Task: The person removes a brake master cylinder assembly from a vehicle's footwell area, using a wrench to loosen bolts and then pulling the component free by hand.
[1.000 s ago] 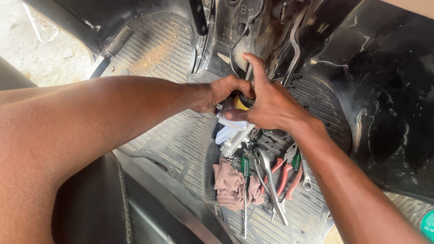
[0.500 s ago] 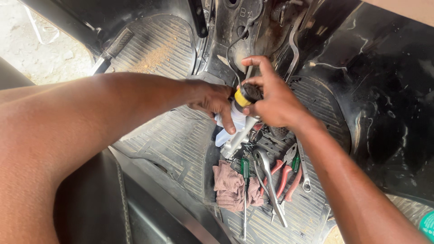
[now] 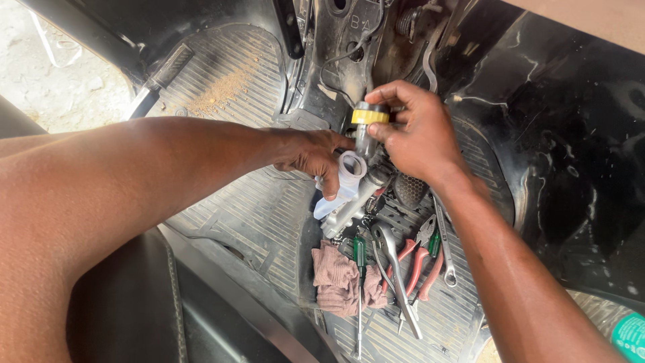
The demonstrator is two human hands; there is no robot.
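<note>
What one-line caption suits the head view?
Right hand holds a yellow-capped part; left hand steadies a white reservoir.

Bright daylight from upper left, glare on glossy black panels, near forearm slightly soft.

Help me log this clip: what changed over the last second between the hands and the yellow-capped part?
The right hand lifted the yellow cap clear of the white plastic reservoir, whose mouth now stands open. The left hand shifted its grip lower on the reservoir. The red-handled pliers, ratchet wrench, green screwdriver and rag lie unmoved on the floor mat.
</note>
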